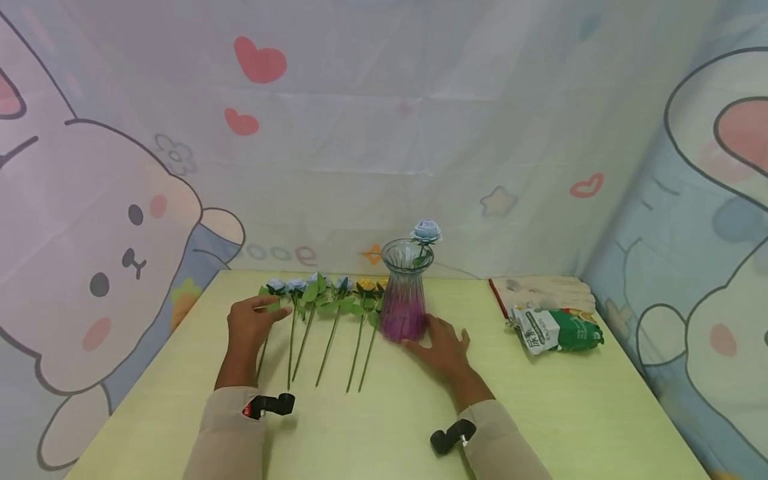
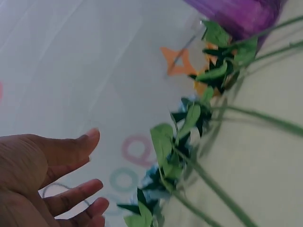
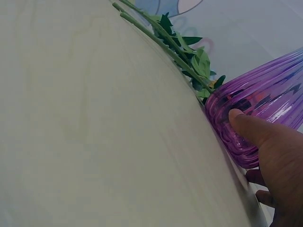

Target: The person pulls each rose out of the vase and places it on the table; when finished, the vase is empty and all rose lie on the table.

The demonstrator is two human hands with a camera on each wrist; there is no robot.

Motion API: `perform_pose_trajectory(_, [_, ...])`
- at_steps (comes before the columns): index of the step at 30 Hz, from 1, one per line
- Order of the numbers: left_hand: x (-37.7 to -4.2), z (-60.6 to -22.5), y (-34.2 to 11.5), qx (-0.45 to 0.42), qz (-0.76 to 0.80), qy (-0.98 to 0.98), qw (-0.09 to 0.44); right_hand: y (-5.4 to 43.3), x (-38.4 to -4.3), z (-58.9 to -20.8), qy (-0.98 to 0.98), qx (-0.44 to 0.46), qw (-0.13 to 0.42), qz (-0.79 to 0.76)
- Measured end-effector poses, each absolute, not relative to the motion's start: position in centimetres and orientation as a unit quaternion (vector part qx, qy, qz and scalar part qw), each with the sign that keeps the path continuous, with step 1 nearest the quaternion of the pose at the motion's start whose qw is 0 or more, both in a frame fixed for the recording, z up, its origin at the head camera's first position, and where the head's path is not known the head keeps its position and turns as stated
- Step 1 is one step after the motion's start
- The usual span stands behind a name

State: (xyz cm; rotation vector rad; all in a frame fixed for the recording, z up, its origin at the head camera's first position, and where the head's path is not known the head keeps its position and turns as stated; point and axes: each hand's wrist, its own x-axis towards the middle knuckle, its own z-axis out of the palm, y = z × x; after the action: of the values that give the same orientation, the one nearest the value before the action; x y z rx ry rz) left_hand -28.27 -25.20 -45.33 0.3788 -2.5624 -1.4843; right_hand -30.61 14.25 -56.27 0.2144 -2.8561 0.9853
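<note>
A glass vase (image 1: 403,303), clear at the flared top and purple at the base, stands upright with one blue rose (image 1: 427,231) in it. My right hand (image 1: 445,350) holds the vase low on its right side. The right wrist view shows the thumb (image 3: 251,125) against the purple glass; some fingers are hidden behind. To the vase's left lie several blue roses (image 1: 296,285) and yellow roses (image 1: 365,286), their green stems pointing toward me. My left hand (image 1: 249,327) is over the leftmost stem, with thumb and fingers apart and nothing between them in the left wrist view.
On the right of the table (image 1: 570,407) lie a green-and-white packet (image 1: 561,330), a pale pair of gloves (image 1: 549,292) and a thin red stick (image 1: 498,298). A printed cloth backdrop (image 1: 360,153) rises behind the table's back edge.
</note>
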Motion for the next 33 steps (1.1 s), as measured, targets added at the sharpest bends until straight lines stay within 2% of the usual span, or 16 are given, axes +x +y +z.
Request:
perform_pose_trajectory(13, [-28.7,-43.4,-21.3,0.021,-0.550,-0.832,0.064,14.1,-30.5,-55.9,-0.939,0.075,0.056,0.331])
perform_pose_trajectory(24, [-29.7,-39.8,-16.6,-0.048,-0.568,-0.819,0.068,14.2,-30.2,-55.3,-0.941,0.070,0.052,0.328])
perform_pose_trajectory(28, [-29.8,-38.5,-14.2,-0.063,-0.561,-0.822,0.076,14.2,-30.1,-55.3,-0.939,0.070,0.053,0.331])
perform_pose_trajectory(33, [-29.7,-37.8,-11.0,-0.093,-0.539,-0.830,0.110,14.1,-30.1,-55.3,-0.941,0.073,0.054,0.327])
